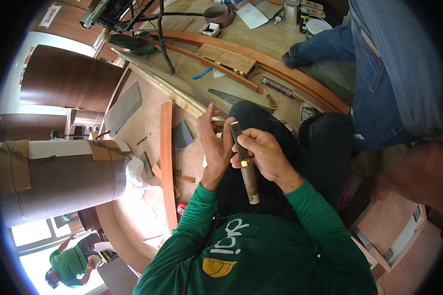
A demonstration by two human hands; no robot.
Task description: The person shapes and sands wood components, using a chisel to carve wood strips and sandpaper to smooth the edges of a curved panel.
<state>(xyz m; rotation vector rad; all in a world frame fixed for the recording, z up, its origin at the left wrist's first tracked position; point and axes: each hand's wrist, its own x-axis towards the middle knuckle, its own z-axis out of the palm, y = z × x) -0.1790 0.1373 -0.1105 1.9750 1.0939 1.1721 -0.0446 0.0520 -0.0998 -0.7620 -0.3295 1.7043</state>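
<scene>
My right hand grips a chisel in front of my body. It has a worn wooden handle, a brass-coloured collar and a dark, flat blade pointing up and away from me. The fingers wrap round it near the collar and lower blade, with the handle's end sticking out toward my chest. My left hand is open, palm turned toward the chisel and fingers spread. Its fingertips are close beside the blade's tip; whether they touch it I cannot tell.
A long reddish wood strip and a dark flat piece lie left. Ahead are a handsaw, a screwdriver and a curved wooden rail. A person in jeans is close at right; another person appears lower left.
</scene>
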